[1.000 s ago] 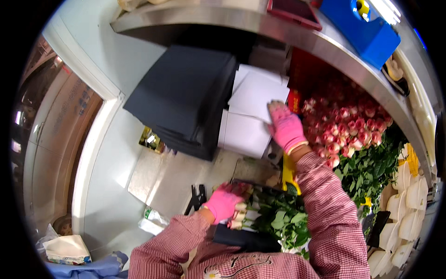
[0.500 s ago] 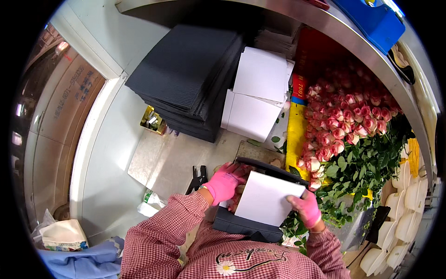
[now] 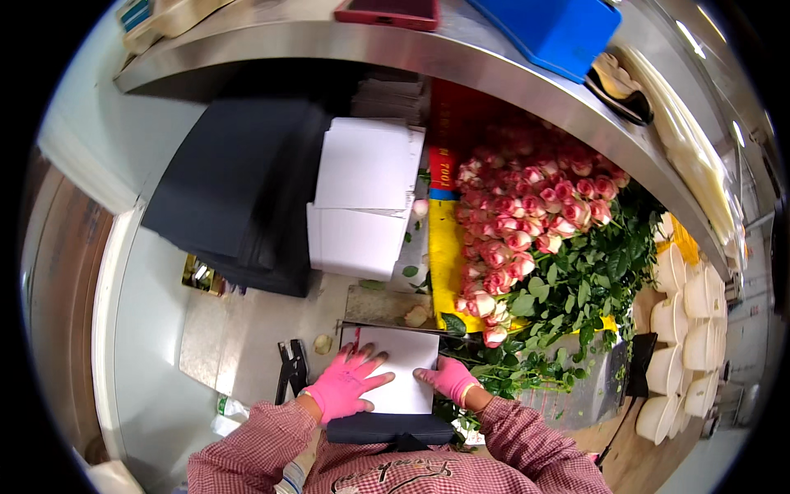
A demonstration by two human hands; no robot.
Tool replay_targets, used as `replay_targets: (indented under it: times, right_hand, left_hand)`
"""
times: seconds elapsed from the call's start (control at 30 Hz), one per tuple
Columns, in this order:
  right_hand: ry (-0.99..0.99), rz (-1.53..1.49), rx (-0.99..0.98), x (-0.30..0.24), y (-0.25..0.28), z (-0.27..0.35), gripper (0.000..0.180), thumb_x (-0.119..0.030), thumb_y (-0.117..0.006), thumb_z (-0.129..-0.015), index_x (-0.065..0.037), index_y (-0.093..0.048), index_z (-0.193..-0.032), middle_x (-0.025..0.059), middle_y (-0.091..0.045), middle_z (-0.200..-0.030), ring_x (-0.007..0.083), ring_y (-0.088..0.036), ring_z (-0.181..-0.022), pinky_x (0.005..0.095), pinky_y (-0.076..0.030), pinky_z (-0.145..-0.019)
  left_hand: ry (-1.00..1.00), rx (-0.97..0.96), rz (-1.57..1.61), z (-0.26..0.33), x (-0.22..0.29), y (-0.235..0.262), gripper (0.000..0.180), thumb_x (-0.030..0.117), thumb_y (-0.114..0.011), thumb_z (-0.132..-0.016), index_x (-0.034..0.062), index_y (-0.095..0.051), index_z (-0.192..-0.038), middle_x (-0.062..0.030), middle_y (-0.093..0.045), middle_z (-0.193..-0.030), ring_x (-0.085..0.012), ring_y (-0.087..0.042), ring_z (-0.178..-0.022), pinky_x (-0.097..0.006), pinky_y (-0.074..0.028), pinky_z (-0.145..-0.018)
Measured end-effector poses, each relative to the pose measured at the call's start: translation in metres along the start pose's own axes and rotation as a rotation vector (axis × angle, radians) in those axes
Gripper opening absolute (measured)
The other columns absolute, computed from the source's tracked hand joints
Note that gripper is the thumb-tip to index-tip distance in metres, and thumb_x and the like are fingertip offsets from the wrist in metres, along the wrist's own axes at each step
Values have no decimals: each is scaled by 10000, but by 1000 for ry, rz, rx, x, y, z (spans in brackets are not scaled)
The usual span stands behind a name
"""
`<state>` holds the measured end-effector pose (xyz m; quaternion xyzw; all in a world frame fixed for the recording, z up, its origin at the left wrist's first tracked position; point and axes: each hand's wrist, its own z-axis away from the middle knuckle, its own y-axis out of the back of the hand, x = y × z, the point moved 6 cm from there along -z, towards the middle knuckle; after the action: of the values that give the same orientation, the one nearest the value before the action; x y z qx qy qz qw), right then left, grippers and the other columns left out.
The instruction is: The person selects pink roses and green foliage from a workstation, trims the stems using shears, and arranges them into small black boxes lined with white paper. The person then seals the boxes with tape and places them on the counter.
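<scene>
Dial centred on the white card (image 3: 403,399), 12 pointing away from the wearer. Card lies flat-looking between both hands, close in front of the torso; dark folded sheet (image 3: 387,428) along its edge at 6.

Left hand (image 3: 344,383), pink-gloved, at 9: fingers spread over the card, pressing or resting, clenched on nothing. Right hand (image 3: 451,381) at 3: thumb over the card's edge, other fingers bent; whether they pinch from below, cannot tell.

Around: black stapler (image 3: 291,366) out at 9, beyond the left hand. White card stack (image 3: 362,177) just before 12, black sheet stack (image 3: 230,177) between 10 and 11. Pink-and-white roses (image 3: 535,214) between 1 and 2; leafy stems (image 3: 527,375) at 3, close by the right hand.

Risks, as judged: uneven pressure from the spread fingers could skew the card. Hands squeezing toward each other might buckle it. Leaves at 3 could catch under its edge. Whatever lies beneath is hidden; anything soft there could bruise under a hard push.
</scene>
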<state>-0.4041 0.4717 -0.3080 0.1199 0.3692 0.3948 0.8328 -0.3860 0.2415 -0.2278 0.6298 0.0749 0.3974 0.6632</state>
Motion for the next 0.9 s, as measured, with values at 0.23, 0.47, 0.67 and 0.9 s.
replay_targets:
  times: [0.23,0.47,0.67,0.9]
  right_hand:
    - [286,244,791,-63,175,40,397,-169,-614,-847,-59,-545,-1222,186,-655,-1073,389,-663,-872,459,-537,-729]
    - [479,828,793,-43,208,54,647,-280,-736,-790,-133,-503,-1375,120,-665,-980,284,-662,-857,414,-529,-730]
    - [746,-76,928,-69,306,235,334,-239,-668,-883,-30,-596,-1134,87,-662,-802,209,-650,-674,340,-534,-576]
    - [996,664,-22,-143,29,130,210,-273,-626,-887,-131,-586,-1036,64,-606,-818,277,-655,-721,402,-512,-578]
  left_hand:
    - [50,-32,55,-4,-14,-14,772,458,-699,-788,275,-425,-1486,-113,-342,-1550,-368,-201,-1474,-568,-122,-1193]
    - [28,-5,34,12,-7,-19,643,475,-661,-828,273,-525,-1423,-136,-369,-1524,-392,-268,-1433,-536,-179,-1183]
    - [18,42,56,28,-11,-30,628,424,-678,-831,267,-528,-1420,-137,-384,-1520,-387,-288,-1423,-539,-187,-1176]
    - [10,113,135,43,-15,-22,664,287,-729,-778,249,-530,-1411,-117,-397,-1503,-371,-329,-1408,-530,-244,-1165]
